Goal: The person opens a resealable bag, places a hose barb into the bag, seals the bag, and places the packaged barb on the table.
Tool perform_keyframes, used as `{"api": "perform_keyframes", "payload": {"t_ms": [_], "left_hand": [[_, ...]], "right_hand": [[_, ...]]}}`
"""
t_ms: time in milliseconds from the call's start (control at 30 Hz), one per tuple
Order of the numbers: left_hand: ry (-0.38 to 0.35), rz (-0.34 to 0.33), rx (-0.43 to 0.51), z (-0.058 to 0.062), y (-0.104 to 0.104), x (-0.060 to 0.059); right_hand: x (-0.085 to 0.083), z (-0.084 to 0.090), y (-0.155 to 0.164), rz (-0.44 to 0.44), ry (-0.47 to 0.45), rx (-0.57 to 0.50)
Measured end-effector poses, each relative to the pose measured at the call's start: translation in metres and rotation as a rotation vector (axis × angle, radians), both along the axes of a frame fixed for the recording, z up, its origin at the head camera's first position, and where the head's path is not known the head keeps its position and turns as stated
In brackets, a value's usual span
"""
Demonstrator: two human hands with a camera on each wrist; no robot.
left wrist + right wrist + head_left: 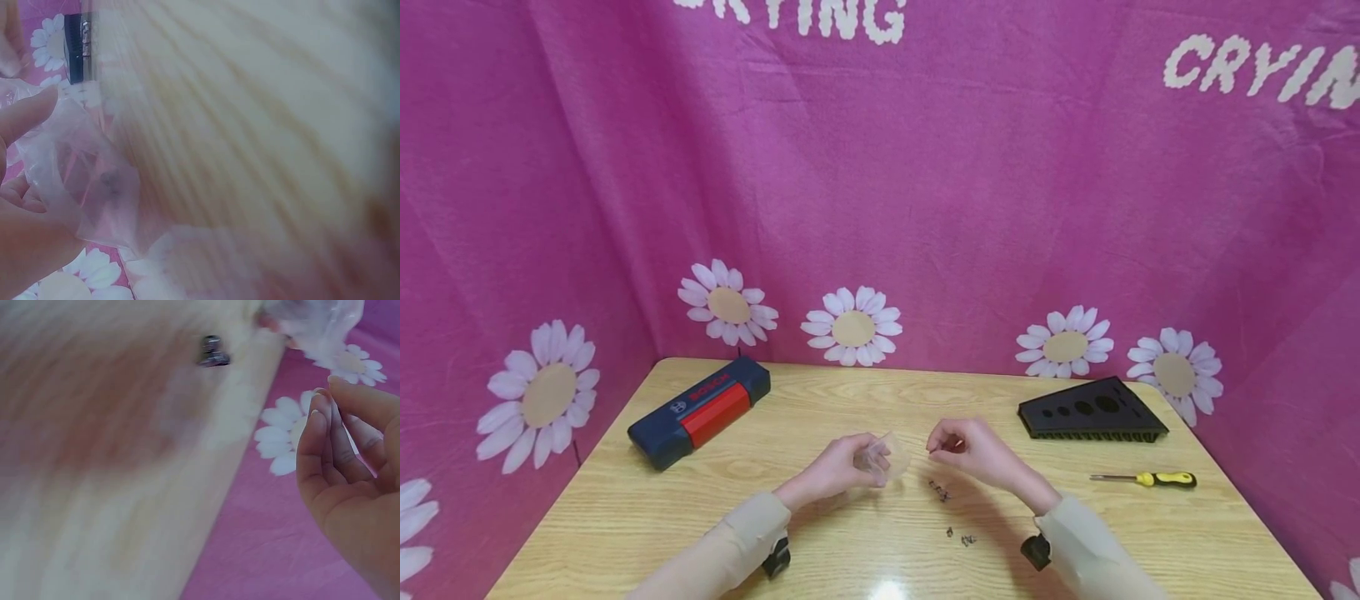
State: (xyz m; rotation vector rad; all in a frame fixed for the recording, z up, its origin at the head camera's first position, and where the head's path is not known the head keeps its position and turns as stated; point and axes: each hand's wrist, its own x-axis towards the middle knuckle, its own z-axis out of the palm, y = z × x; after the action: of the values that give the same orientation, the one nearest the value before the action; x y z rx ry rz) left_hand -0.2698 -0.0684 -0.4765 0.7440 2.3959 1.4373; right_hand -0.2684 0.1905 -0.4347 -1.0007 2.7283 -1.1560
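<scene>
Lying aslant at the left of the table [850,400]: a case [700,412], dark blue with a red band. Next, left hand [838,468] – fingers and thumb curled round a clear, crumpled bag [896,457], raised above the wood. A dark spot shows at the bag in the left wrist view; cannot tell if inside or behind. Right of the bag, small dark metal bits [939,492] lie on the table in two loose groups. Right hand [976,454] near them, fingers bent, tips drawn to the thumb – cannot tell whether anything is pinched. Farther right: black rack [1063,427]; nearer the front edge, yellow-and-black screwdriver [1172,480], tip leftward.
</scene>
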Motion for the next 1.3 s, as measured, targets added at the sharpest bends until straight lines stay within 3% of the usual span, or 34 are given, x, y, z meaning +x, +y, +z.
{"api": "perform_keyframes", "payload": {"t_ms": [500, 900, 1300], "left_hand": [[0.007, -0.003, 0.02, 0.001, 0.002, 0.001], [0.002, 0.006, 0.01, 0.001, 0.003, 0.0], [0.009, 0.005, -0.001, -0.002, 0.002, -0.001]], "right_hand": [[0.012, -0.034, 0.032, 0.011, -0.1, 0.064], [0.012, -0.037, 0.03, 0.005, -0.181, 0.084], [0.009, -0.039, 0.027, 0.035, -0.147, 0.108]]}}
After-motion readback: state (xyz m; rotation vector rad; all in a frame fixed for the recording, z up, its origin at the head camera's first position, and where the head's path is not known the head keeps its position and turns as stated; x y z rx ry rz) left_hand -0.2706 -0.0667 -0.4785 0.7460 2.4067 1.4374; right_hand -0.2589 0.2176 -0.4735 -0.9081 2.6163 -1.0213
